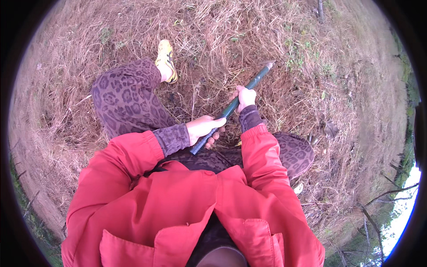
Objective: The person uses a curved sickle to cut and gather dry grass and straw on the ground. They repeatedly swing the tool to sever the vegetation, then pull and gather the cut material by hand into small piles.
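A digging tool with a dark green handle (229, 108) slants from near my lap up to the right. Its metal end (270, 64) meets the grassy soil, and the exact shape of the head is hard to make out. My left hand (204, 128) is wrapped around the handle just above its ridged dark butt end (198, 147), thumb lying along the top. Farther along, my right hand (245, 96) grips the shaft from the right, its knuckles facing up.
Dry grass (213, 30) and patches of reddish soil (280, 90) cover the ground. A yellow shoe (165, 60) is planted ahead on the left. A thin stump or stick (320, 11) stands at the far right, and bare branches (373, 220) edge the lower right.
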A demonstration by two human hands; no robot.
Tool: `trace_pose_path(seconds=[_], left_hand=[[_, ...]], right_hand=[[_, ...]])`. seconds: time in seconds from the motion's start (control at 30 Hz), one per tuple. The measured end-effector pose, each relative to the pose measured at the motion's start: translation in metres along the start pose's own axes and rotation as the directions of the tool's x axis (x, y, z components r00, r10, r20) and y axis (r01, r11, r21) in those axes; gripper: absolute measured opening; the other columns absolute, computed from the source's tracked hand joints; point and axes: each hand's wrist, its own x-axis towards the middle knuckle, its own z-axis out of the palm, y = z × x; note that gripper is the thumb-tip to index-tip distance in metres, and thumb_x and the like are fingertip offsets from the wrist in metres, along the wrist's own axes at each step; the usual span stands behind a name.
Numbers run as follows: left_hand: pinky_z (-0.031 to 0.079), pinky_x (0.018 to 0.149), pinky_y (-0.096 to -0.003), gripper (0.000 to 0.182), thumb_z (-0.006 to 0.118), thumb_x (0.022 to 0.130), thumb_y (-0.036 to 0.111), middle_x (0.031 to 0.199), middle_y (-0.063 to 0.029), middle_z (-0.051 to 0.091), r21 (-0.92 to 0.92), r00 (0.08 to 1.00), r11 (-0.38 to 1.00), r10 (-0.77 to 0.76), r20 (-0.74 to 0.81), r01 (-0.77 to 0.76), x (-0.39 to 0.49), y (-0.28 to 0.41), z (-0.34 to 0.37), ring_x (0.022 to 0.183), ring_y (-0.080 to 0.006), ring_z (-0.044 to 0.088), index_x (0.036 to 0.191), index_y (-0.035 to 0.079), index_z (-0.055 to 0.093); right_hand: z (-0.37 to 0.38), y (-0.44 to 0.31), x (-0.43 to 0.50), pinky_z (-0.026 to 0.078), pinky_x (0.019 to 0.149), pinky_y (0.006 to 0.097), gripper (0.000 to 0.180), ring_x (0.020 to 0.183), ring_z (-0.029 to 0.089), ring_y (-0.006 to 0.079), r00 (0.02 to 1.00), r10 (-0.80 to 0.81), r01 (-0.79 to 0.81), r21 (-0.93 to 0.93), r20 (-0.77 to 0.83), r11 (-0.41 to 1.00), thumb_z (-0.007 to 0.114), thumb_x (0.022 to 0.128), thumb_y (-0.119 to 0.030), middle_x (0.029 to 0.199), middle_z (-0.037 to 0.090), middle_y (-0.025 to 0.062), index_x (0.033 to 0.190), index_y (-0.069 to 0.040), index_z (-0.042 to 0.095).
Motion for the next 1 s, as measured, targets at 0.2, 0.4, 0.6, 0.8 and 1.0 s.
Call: trace_pose_path(seconds=[0.2, 0.4, 0.6, 0.8, 1.0], left_hand=[[0.039, 0.038, -0.0230, 0.034, 0.044, 0.091, 0.038, 0.064, 0.0002, 0.045, 0.189, 0.994, 0.982, 0.002, -0.107, 0.019, -0.093, -0.029, -0.036, 0.045, -0.0078, 0.044, 0.090, 0.004, 0.047], [0.038, 0.036, -0.0226, 0.032, 0.042, 0.092, 0.034, 0.060, 0.0002, 0.045, 0.269, 0.982, 0.952, 0.171, -0.078, -0.145, -0.067, -0.005, -0.027, 0.042, -0.0072, 0.043, 0.096, 0.003, 0.046], [0.039, 0.036, -0.0248, 0.031, 0.046, 0.090, 0.038, 0.059, 0.0009, 0.046, 0.223, 0.957, 0.938, 0.283, -0.060, -0.264, 0.043, 0.032, -0.008, 0.042, -0.0089, 0.044, 0.087, 0.007, 0.047], [0.037, 0.038, -0.0245, 0.035, 0.048, 0.088, 0.043, 0.062, 0.0016, 0.046, 0.033, 0.989, 0.996, 0.089, -0.118, -0.086, -0.012, -0.014, -0.051, 0.045, -0.0086, 0.042, 0.093, 0.009, 0.050], [0.035, 0.038, -0.0234, 0.035, 0.045, 0.090, 0.041, 0.062, 0.0011, 0.044, -0.083, 0.991, 0.997, -0.001, -0.135, -0.011, -0.095, -0.031, -0.040, 0.044, -0.0080, 0.039, 0.091, 0.007, 0.048]], right_hand=[[0.041, 0.050, -0.072, 0.042, 0.040, 0.0329, 0.013, 0.041, 0.043, 0.0173, 0.980, 0.088, -0.124, 0.200, 0.176, 0.972, 0.049, 0.081, -0.004, 0.051, 0.043, 0.0056, 0.069, -0.002, 0.044], [0.042, 0.013, -0.040, 0.042, 0.036, 0.0316, 0.011, 0.039, 0.044, 0.0155, 0.965, -0.086, 0.006, 0.310, 0.246, 0.951, 0.050, 0.082, -0.003, 0.052, 0.044, 0.0052, 0.075, -0.002, 0.041], [0.020, -0.022, 0.051, 0.039, 0.039, 0.0304, 0.015, 0.039, 0.040, 0.0158, 0.986, -0.062, 0.058, 0.029, 0.152, 0.998, 0.048, 0.081, -0.006, 0.051, 0.041, 0.0033, 0.066, -0.005, 0.043], [0.054, 0.041, 0.020, 0.041, 0.038, 0.0327, 0.007, 0.040, 0.045, 0.0191, 0.989, 0.129, -0.126, -0.042, 0.079, 0.991, 0.047, 0.079, -0.003, 0.052, 0.044, 0.0073, 0.073, -0.002, 0.044], [0.076, 0.052, -0.062, 0.042, 0.038, 0.0338, 0.010, 0.040, 0.045, 0.0192, 0.968, 0.148, -0.159, 0.039, 0.202, 0.986, 0.047, 0.081, -0.003, 0.050, 0.043, 0.0067, 0.071, -0.001, 0.043]])
